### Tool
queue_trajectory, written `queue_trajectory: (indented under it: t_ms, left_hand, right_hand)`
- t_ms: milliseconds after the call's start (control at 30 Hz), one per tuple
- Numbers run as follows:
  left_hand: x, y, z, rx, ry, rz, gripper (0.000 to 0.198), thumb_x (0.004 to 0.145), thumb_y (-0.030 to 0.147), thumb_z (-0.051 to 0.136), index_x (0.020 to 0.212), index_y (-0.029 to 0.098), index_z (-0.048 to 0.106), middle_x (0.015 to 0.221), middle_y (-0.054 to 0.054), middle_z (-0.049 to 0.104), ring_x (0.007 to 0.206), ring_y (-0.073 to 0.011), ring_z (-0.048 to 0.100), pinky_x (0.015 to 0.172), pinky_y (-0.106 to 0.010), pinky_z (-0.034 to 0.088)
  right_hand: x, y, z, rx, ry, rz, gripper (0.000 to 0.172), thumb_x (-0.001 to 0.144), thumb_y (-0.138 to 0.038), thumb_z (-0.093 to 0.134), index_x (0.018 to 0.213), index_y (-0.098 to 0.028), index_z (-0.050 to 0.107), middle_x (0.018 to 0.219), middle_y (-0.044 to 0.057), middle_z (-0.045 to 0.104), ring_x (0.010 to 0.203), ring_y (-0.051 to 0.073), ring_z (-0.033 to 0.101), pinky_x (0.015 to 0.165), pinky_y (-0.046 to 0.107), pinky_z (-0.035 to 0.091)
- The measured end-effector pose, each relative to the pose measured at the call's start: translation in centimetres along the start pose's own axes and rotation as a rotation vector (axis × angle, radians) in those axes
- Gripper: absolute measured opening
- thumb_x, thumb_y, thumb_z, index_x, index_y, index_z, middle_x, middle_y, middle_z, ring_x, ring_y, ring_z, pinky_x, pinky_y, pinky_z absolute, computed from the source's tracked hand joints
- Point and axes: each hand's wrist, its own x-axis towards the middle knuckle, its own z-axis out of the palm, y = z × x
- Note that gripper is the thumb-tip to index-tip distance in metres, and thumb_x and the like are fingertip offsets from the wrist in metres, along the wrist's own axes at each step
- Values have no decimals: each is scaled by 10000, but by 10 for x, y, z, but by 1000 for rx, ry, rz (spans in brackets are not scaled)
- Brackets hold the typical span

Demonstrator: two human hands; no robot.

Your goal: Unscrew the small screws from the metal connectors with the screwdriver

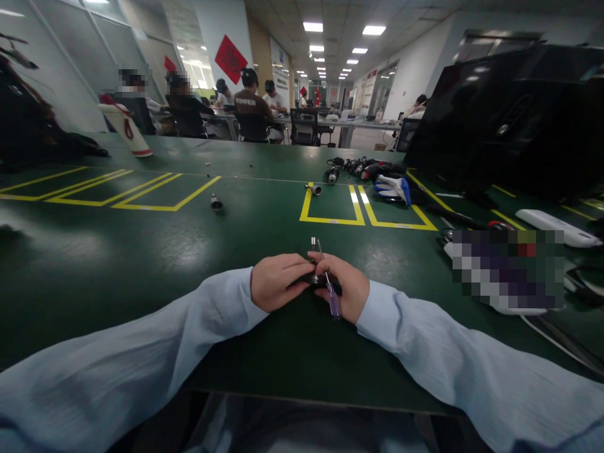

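Observation:
Both hands meet above the green table near its front edge. My left hand [278, 283] is closed on a small metal-and-black part [313, 278], whose shiny cylindrical tip points away from me. Most of that part is hidden by the fingers. A screwdriver [334, 302] with a clear purple handle is held in my right hand [352, 286], its thin shaft slanting up and away across the part. The right fingers also touch the part. Farther off lie two loose metal cone-shaped fittings, one fitting [216, 202] to the left and another fitting [315, 189] on a yellow-taped outline.
Yellow tape outlines [333, 221] mark the green table [155, 251]. At the back right lie a corded tool [331, 175] and a blue-and-white glove [393, 189]. A large black case [500, 119] stands right; a white cup [126, 131] leans at back left. People sit beyond.

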Motion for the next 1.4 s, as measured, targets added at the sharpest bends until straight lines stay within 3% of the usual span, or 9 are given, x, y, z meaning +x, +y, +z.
queue_trajectory:
  t_ms: [133, 233, 400, 533, 700, 833, 1033, 1233, 1400]
  left_hand:
    - [-4, 0, 2, 105, 33, 23, 257, 803, 181, 430, 1025, 153, 556, 982, -102, 620, 872, -179, 590, 762, -312, 500]
    - [-5, 0, 1, 143, 41, 63, 244, 808, 165, 424, 1010, 155, 560, 1008, -101, 615, 906, -182, 584, 782, -315, 498]
    - [-2, -3, -3, 81, 49, 14, 236, 772, 148, 473, 987, 148, 569, 980, -96, 615, 893, -189, 590, 759, -319, 508]
    - [6, -6, -6, -275, 203, -326, 235, 705, 191, 573, 934, 144, 591, 906, -76, 605, 814, -170, 610, 683, -295, 540]
    - [16, -11, -5, -834, 426, -825, 346, 560, 186, 709, 878, 100, 603, 796, -47, 639, 696, -165, 640, 718, -364, 540]
    - [19, -8, -6, -1084, 529, -958, 338, 552, 138, 719, 870, 91, 614, 782, -40, 657, 730, -163, 639, 760, -371, 527]
    - [27, 8, -11, -1237, 526, -1058, 231, 614, 73, 663, 840, 78, 616, 784, -56, 670, 746, -171, 644, 759, -347, 532]
    - [33, 19, -8, -1325, 532, -1055, 238, 647, 28, 616, 872, 103, 620, 834, -54, 674, 809, -166, 634, 811, -340, 514]
    - [28, 16, -2, -1287, 539, -1000, 313, 593, 55, 662, 899, 106, 626, 827, -45, 678, 780, -175, 643, 796, -353, 510]
  right_hand:
    - [-3, -7, -6, -1, 107, -11, 188, 733, -204, 564, 898, -205, 474, 1154, 126, 540, 1069, 216, 513, 871, 401, 414]
    - [-3, -14, -15, -1, 172, 67, 150, 815, -245, 464, 941, -191, 524, 991, 99, 605, 924, 192, 569, 802, 365, 444]
    - [0, -13, -18, 276, 370, 307, 354, 840, -411, 399, 722, -162, 623, 607, 28, 581, 584, 133, 557, 560, 265, 453]
    - [2, -3, -12, 539, 386, 618, 469, 747, -534, 475, 477, -158, 549, 365, -22, 456, 330, 80, 428, 338, 202, 312]
    - [3, 1, -8, 551, 340, 702, 460, 694, -545, 524, 451, -154, 536, 339, -24, 448, 312, 74, 416, 321, 189, 279]
    - [0, 2, -8, 441, 270, 674, 473, 748, -544, 462, 484, -159, 544, 353, -27, 455, 334, 77, 424, 349, 193, 298]
    - [-1, -6, -10, 222, 125, 591, 472, 825, -491, 375, 519, -170, 535, 393, -26, 464, 385, 91, 455, 417, 213, 348]
    - [-3, -23, -13, -22, 67, 237, 364, 863, -330, 370, 594, -177, 561, 512, 1, 519, 538, 128, 526, 556, 258, 400]
    - [-10, -27, -20, -17, 173, -25, 244, 851, -206, 369, 698, -185, 558, 614, 18, 552, 625, 143, 537, 634, 298, 423]
